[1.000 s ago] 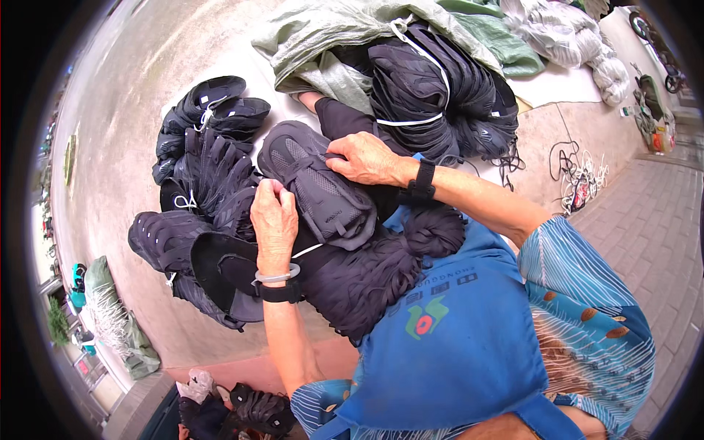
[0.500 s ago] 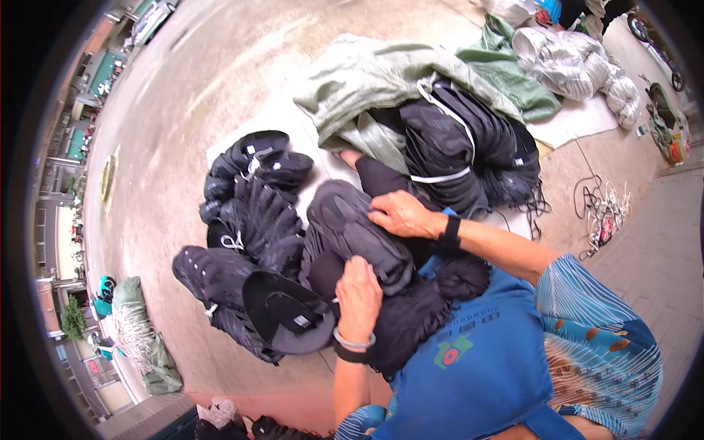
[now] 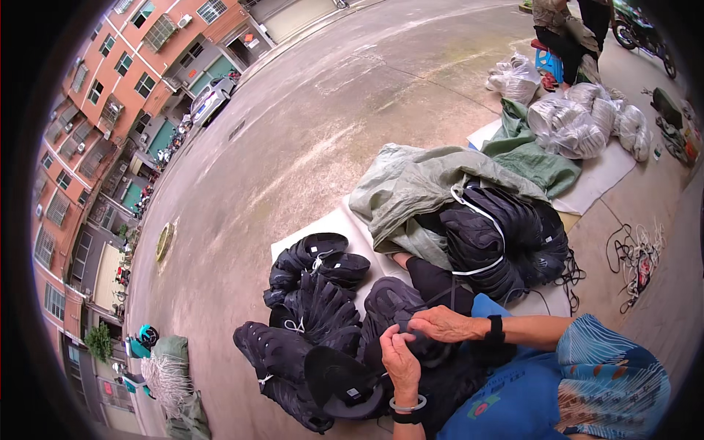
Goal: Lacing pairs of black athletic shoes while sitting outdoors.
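My left hand and my right hand are almost touching, both with curled fingers, over a dark cap on my lap. Whatever lies between their fingertips is too small and dark to make out. Left of them, a nested stack of black caps is tied with white cord. Another black cap shows its hollow inside and brim, close by my left wrist. Beyond my right hand sits a large ring-like bundle of black caps, bound with white cord and partly under a pale green woven sack.
A darker green sack and white plastic-wrapped bundles lie at the far right. Loose cords are strewn on the ground at right. Another person is by a blue stool. A planter ring stands left.
My hands have come together from opposite sides of the cap, where they were apart. The view has tilted up, showing more of the yard and buildings.
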A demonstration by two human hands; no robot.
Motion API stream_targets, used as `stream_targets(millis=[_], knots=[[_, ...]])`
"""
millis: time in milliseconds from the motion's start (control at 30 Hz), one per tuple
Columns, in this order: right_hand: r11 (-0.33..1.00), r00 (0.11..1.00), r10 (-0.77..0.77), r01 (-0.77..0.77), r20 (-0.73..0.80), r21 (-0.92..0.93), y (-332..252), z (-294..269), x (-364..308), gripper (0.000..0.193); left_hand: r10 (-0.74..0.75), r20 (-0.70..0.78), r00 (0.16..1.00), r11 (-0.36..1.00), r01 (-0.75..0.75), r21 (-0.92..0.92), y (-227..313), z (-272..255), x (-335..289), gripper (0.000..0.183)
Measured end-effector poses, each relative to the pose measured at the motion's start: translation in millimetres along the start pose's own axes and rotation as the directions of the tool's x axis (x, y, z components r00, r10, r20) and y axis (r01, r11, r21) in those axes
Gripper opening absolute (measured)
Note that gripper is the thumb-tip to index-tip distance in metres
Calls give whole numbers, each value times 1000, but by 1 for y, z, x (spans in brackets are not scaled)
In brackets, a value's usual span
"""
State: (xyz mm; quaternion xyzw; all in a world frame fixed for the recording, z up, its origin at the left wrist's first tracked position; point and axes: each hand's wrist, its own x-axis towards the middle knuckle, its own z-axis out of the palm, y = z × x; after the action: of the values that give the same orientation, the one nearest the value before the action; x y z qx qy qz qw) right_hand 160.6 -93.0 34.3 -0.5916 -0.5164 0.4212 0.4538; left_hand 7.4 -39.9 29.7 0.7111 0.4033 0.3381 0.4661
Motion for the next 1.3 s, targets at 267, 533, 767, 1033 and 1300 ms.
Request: stream_targets(millis=[267, 533, 767, 1033, 1300], knots=[[985, 989, 62, -38, -136, 168, -7, 7, -29, 29, -181, 114, 977, 966, 198, -166, 4, -7, -12, 29], [914, 985, 175, -167, 13, 370, -9, 20, -47, 28, -250, 69, 966, 866, 255, -429, 24, 3, -31, 33], [628, 935, 351, -281, 58, 726, -22, 23, -39, 27, -244, 20, 969, 714, 194, -673, 18, 0, -23, 19], [619, 938, 333, -297, 99, 727, -13, 27, -50, 28, -300, 166, 939, 662, 330, -673, 17, -3, -30, 39], [490, 923, 379, -262, 68, 831, -6, 38, -56, 27, -294, 243, 925, 482, 363, -797, 10, -9, -40, 9]])
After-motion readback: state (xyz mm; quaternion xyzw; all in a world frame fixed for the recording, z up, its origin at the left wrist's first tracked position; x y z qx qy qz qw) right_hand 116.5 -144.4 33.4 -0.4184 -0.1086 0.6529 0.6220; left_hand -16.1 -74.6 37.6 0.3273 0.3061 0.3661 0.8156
